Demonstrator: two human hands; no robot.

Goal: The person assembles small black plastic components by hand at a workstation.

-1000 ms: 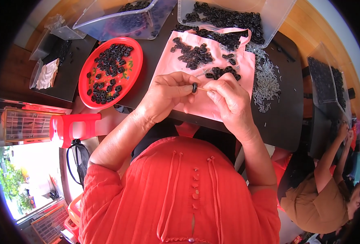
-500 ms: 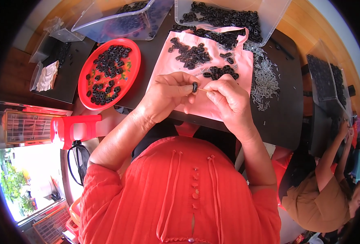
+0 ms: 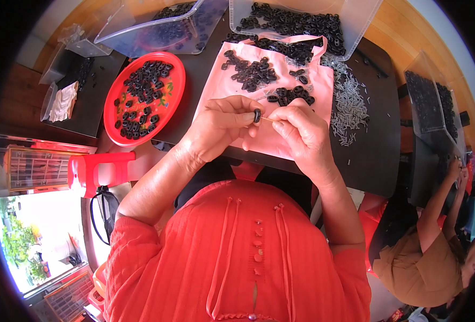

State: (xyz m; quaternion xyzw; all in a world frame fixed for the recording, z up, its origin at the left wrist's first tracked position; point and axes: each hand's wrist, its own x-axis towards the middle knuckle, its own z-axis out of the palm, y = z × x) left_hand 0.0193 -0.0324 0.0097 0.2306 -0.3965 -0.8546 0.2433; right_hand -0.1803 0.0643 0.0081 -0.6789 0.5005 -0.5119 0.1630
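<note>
While left fingers [image 3: 241, 119] pinch black piece [image 3: 257, 115] | right fingers [image 3: 290, 113] grip thin stick [image 3: 267, 119]

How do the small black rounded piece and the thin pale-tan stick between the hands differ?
Colour: the small black rounded piece is dark; the thin pale-tan stick is light.
Shape: the piece is thick and rounded; the stick is slim and straight.
Hold: the left hand pinches the piece; the right hand pinches the stick.
Shared: both are held up over the pink cloth.
</note>
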